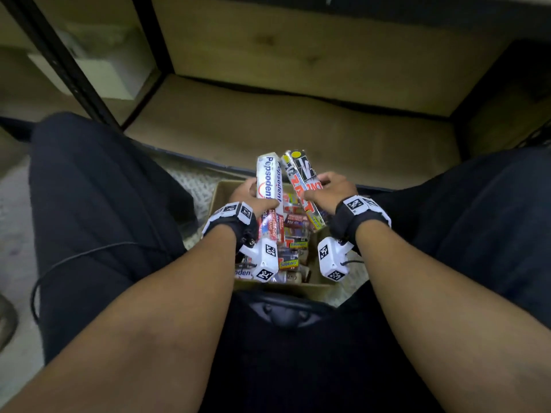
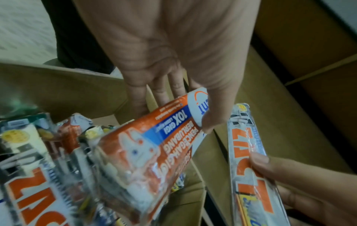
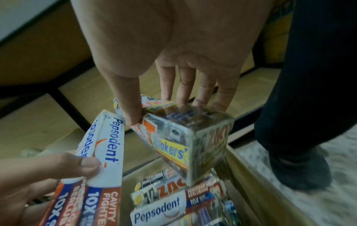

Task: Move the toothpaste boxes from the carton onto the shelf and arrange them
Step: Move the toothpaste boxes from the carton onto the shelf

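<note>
Two packs are up in our hands above the carton (image 1: 313,286): our left hand (image 1: 249,195) grips the Pepsodent pack (image 1: 268,186), our right hand (image 1: 331,192) pinches the Zact pack (image 1: 301,177) beside it. More toothpaste boxes (image 1: 293,234) fill the carton below; beyond lies the bare wooden shelf (image 1: 298,129).

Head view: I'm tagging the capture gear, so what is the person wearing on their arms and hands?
Both forearms and hands are bare, with no sleeves or gloves. Each wrist carries a black strap with white blocks printed with black-and-white square markers: left wrist band, right wrist band. A white camera housing with similar markers hangs under each wrist, and a thin black cable trails off to the left.
</note>
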{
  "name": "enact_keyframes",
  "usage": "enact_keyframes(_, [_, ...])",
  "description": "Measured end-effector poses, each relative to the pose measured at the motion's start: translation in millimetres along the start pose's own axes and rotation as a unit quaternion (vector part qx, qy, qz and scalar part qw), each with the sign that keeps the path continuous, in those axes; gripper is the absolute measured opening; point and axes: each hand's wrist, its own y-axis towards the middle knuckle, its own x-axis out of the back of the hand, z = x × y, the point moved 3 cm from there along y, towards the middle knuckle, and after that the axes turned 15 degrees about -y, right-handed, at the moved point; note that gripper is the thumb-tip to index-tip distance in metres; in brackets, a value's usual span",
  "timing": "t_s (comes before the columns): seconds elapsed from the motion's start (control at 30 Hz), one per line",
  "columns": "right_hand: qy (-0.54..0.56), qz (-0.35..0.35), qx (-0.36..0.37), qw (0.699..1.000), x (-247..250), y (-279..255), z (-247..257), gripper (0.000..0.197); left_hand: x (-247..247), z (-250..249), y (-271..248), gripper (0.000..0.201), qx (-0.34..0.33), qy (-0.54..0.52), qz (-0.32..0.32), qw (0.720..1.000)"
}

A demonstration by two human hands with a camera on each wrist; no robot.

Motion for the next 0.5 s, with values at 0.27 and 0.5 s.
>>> enact_keyframes(0.27, [-0.002, -0.128, 0.073, 0.989, 86, -21, 50, 0.047, 5, -116, -12, 0.061, -0.138, 0.0, 0.006, 0.99])
enact_keyframes(0.5, [-0.032, -0.261, 0.15, 0.953, 189, -41, 114, 0.051, 15, -242, -25, 0.061, -0.283, 0.019, 0.0, 0.959])
